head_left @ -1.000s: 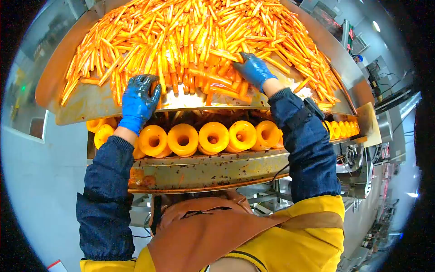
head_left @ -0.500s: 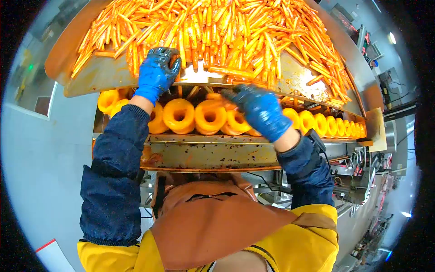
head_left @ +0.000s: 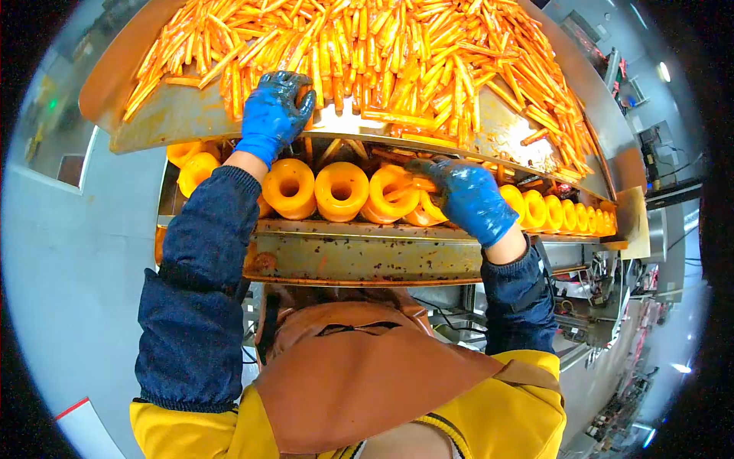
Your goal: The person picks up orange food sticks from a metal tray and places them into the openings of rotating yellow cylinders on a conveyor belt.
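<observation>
A large heap of orange, sauce-coated sticks [head_left: 397,46] lies on a curved metal tray [head_left: 172,115]. Below the tray's near edge runs a row of round yellow cups [head_left: 342,192] with central holes. My left hand [head_left: 275,115], in a blue glove with dark wet fingers, rests at the heap's near edge, fingers curled; what they hold, if anything, is hidden. Over the cups, my right hand [head_left: 470,195], gloved too, pinches an orange stick [head_left: 417,185] whose end points into a cup [head_left: 392,193].
A stained metal ledge [head_left: 359,256] runs in front of the cups. A tan board [head_left: 633,222] stands at the right end of the row. Machinery and cables fill the right side. A brown apron [head_left: 367,382] covers my front.
My right hand has come down from the heap to the cups, bringing a stick. My left hand stays by the heap's near edge. The view has shifted over the tray.
</observation>
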